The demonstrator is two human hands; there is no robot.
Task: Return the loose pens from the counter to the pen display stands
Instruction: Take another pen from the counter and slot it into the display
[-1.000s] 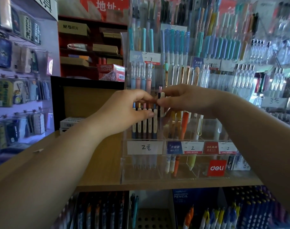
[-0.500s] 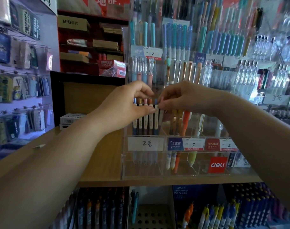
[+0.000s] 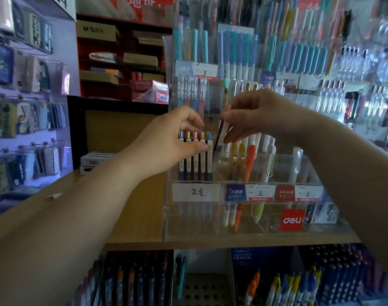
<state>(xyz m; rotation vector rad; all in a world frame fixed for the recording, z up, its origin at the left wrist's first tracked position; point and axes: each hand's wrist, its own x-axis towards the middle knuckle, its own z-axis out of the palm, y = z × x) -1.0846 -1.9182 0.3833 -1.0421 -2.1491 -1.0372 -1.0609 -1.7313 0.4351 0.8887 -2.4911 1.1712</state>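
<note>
A clear acrylic pen display stand (image 3: 213, 228) stands on the wooden counter (image 3: 142, 217). Its left slot, labelled "2元", holds a row of several white pens with coloured caps (image 3: 195, 155). My left hand (image 3: 173, 142) rests its thumb and fingers against the right end of that row. My right hand (image 3: 255, 115) pinches a white and dark pen (image 3: 220, 138), tilted, its lower end at the slot just right of the row.
More tiers of pens (image 3: 244, 51) rise behind the stand, and racks of pens (image 3: 343, 62) fill the right wall. A red "deli" label (image 3: 292, 220) sits at the stand's front. Boxes (image 3: 95, 159) lie on the counter at left. Pen trays (image 3: 299, 286) sit below the counter.
My right hand has lifted and drawn right a little, and the pen it holds now tilts down into the slot. My left hand has stayed at the row of pens.
</note>
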